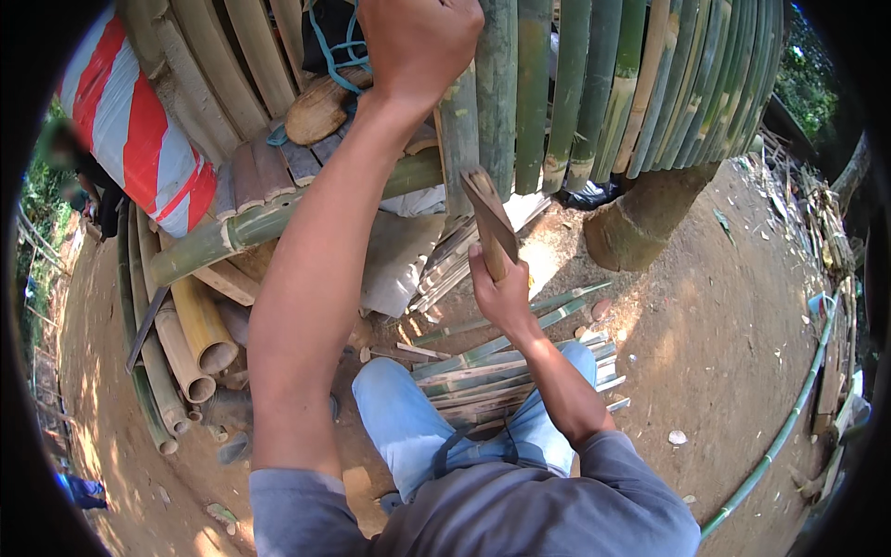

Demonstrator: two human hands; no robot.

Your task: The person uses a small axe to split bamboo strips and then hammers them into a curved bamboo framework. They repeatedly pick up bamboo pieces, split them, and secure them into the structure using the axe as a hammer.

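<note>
My left hand [422, 42] is closed in a fist at the top edge of the head view, its fingers turned away. What it grips is hidden, but a flat green-grey bamboo slat [458, 139] comes down right beside and below it. Lower down, my right hand [504, 297] is wrapped round a short wooden piece [484, 209] with a dark flat side; whether that side is a blade I cannot tell. The piece points up, its tip by the slat's lower end. To the right of that slat hangs a row of green bamboo slats [575, 93].
Cut bamboo strips [483, 381] lie by my knees. A thick stump [650, 218] stands under the slats at right. Left are a bamboo bench rail [297, 209], hollow bamboo poles [200, 325], a red-and-white striped sack [139, 121] and a dark blade [148, 325].
</note>
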